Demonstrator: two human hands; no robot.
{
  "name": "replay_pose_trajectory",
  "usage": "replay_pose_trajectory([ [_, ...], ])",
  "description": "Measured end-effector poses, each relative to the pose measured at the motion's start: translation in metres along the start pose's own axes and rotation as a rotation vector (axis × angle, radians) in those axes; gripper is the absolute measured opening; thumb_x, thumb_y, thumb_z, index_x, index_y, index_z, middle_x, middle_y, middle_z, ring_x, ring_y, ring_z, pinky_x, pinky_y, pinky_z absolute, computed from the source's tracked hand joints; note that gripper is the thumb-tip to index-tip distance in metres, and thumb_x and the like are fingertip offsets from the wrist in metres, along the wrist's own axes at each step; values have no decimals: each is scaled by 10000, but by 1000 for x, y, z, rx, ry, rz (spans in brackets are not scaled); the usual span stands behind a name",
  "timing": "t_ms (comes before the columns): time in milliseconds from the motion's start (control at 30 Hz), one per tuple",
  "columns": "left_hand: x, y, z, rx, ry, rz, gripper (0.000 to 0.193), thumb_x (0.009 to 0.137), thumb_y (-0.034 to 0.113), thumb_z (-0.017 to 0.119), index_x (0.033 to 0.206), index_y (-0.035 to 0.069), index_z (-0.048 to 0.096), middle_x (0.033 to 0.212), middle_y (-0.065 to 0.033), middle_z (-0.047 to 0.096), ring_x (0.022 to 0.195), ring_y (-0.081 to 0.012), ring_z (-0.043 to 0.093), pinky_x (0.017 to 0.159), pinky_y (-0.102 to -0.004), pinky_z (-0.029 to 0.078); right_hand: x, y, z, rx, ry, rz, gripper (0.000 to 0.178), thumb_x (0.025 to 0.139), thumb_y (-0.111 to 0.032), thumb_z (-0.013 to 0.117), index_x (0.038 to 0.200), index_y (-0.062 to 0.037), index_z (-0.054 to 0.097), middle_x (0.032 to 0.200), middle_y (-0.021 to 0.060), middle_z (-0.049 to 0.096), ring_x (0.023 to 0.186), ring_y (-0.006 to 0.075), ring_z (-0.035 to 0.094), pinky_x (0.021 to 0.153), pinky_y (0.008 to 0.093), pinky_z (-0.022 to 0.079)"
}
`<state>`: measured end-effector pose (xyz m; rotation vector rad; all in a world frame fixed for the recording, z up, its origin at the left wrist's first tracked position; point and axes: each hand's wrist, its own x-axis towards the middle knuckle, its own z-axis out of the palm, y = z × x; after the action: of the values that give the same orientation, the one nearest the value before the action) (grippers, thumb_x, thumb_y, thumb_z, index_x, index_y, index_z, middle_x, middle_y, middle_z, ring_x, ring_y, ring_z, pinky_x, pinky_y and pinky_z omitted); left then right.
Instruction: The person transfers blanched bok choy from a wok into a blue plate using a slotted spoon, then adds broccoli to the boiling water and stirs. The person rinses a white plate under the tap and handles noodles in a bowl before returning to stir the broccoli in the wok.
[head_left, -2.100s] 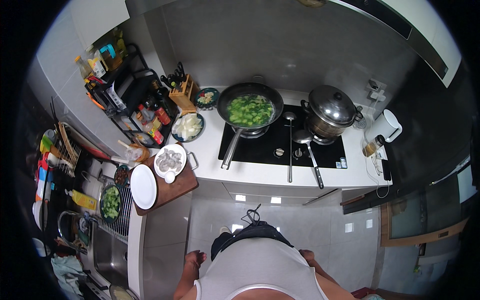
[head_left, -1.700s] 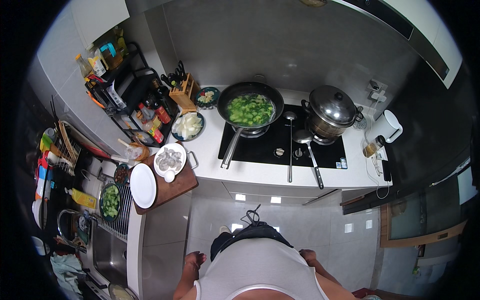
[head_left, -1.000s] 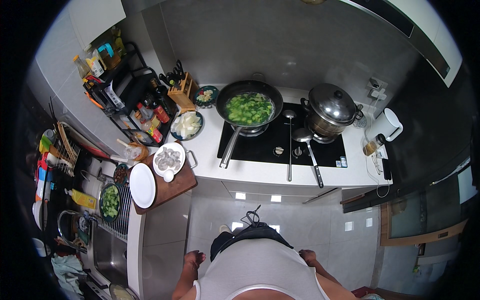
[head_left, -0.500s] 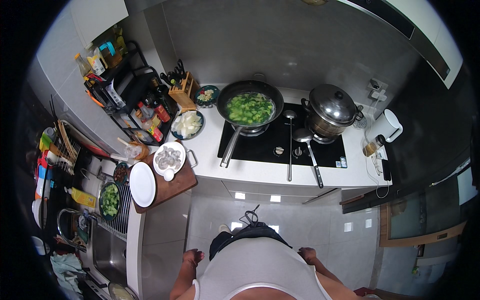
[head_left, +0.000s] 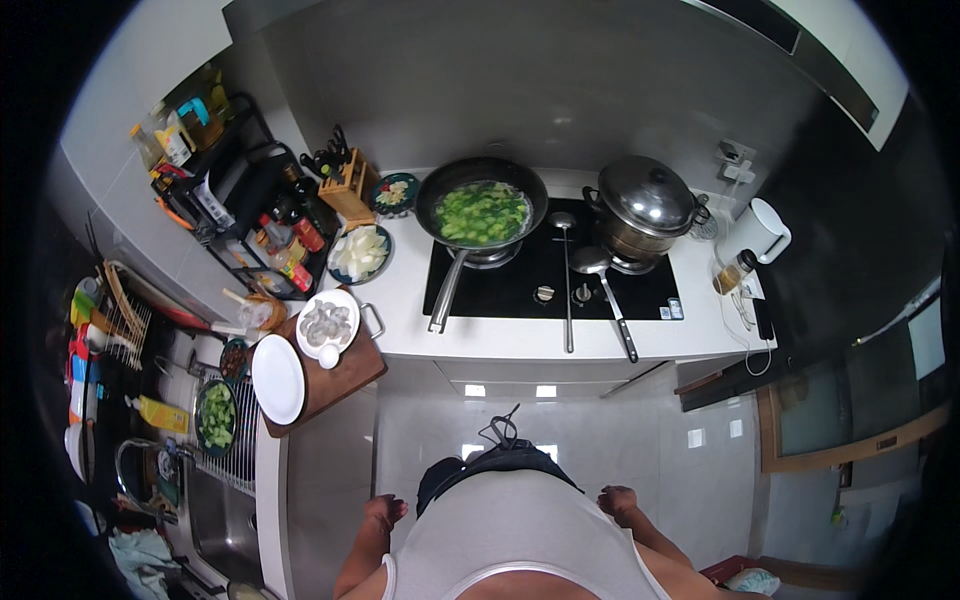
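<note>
My left hand (head_left: 386, 510) hangs beside my left hip, its fingers loosely bent, with nothing seen in it. On the other side, my right hand (head_left: 618, 499) hangs by my right hip, loosely curled and also bare. Neither touches the counter. Ahead of me a dark wok (head_left: 426, 200) with a steel handle sits on the left burner, holding chopped green vegetables (head_left: 484, 213) in bubbling liquid. A lidded steel pot (head_left: 645, 200) stands on the right burner. Between them a ladle (head_left: 567, 285) and a spatula (head_left: 612, 300) lie on the black cooktop (head_left: 520, 296), handles toward me.
Left of the cooktop are a plate of white pieces (head_left: 358, 252), a small dish of chopped seasonings (head_left: 394, 193) and a knife block (head_left: 347, 188). A cutting board (head_left: 345, 380) bears a shrimp bowl (head_left: 328, 325) and a white plate (head_left: 278, 379). A sink (head_left: 222, 520) lies left, a kettle (head_left: 760, 232) right.
The view has shifted slightly, so the counter things sit a little further left. Both hands stay at my sides, and the wok and pot remain on their burners.
</note>
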<state>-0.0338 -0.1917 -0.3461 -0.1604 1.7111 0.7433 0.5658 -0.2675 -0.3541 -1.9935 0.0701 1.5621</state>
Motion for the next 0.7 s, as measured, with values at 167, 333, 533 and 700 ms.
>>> replay_pose_trajectory([
  [167, 19, 30, 11, 98, -32, 30, 231, 957, 67, 552, 1144, -68, 566, 945, -258, 686, 708, -337, 703, 601, -441, 628, -14, 25, 8, 70, 95, 11, 175, 926, -156, 640, 1013, -11, 686, 933, 131, 721, 837, 221, 720, 703, 333, 614],
  [333, 58, 70, 22, 208, -207, 44, 216, 950, 104, 560, 1105, -47, 558, 880, -222, 669, 682, -329, 688, 593, -440, 619, -30, 98, 21, -164, 97, -139, 194, 899, -145, 680, 1035, -11, 716, 914, 107, 731, 766, 216, 718, 718, 316, 604],
  [533, 80, 97, 70, 482, -453, -86, 251, 964, 176, 541, 1121, -18, 563, 954, -202, 653, 751, -332, 651, 678, -466, 579, -61, 138, 58, 214, 265, -27, 153, 907, -140, 666, 955, 5, 675, 801, 146, 713, 692, 269, 728, 615, 388, 627],
  [700, 15, 116, 126, 768, -525, -46, 286, 960, 204, 560, 1154, -6, 560, 998, -183, 645, 820, -321, 634, 736, -457, 559, -99, 170, 95, 436, 336, 14, 146, 901, -134, 665, 934, 8, 666, 797, 137, 715, 675, 255, 725, 604, 382, 625],
])
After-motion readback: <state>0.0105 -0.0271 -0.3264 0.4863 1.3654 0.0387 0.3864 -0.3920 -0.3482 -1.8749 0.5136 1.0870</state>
